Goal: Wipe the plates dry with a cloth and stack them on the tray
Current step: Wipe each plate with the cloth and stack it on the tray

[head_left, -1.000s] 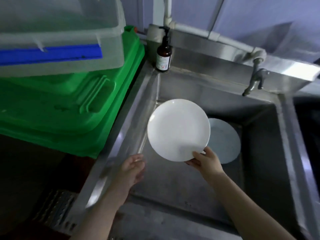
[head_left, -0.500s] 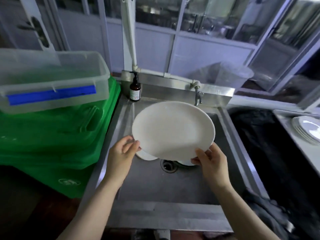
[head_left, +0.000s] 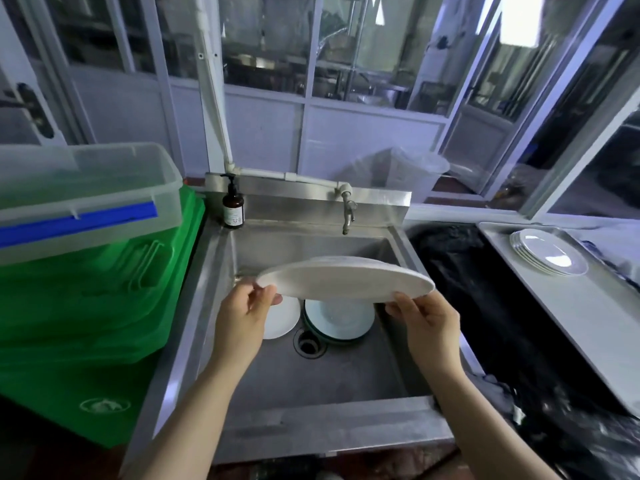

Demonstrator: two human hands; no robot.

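Observation:
I hold a white plate (head_left: 344,279) nearly flat above the steel sink (head_left: 346,382). My left hand (head_left: 244,315) pinches its left rim and my right hand (head_left: 427,322) grips its right rim. Below it in the basin lie more plates (head_left: 341,322), one white at the left and a stacked pair beside the drain. A stack of plates (head_left: 549,251) rests on the metal tray (head_left: 588,313) at the far right. No cloth is clearly visible.
A green bin (head_left: 86,306) with a clear lidded box (head_left: 79,199) on top stands left of the sink. A brown pump bottle (head_left: 233,206) and a tap (head_left: 348,211) sit at the sink's back. A black-lined bin (head_left: 502,306) lies between sink and tray.
The plate has come up out of the sink and tipped from facing me to nearly flat. My left hand has taken its left rim. My view has risen, showing the tray at the right.

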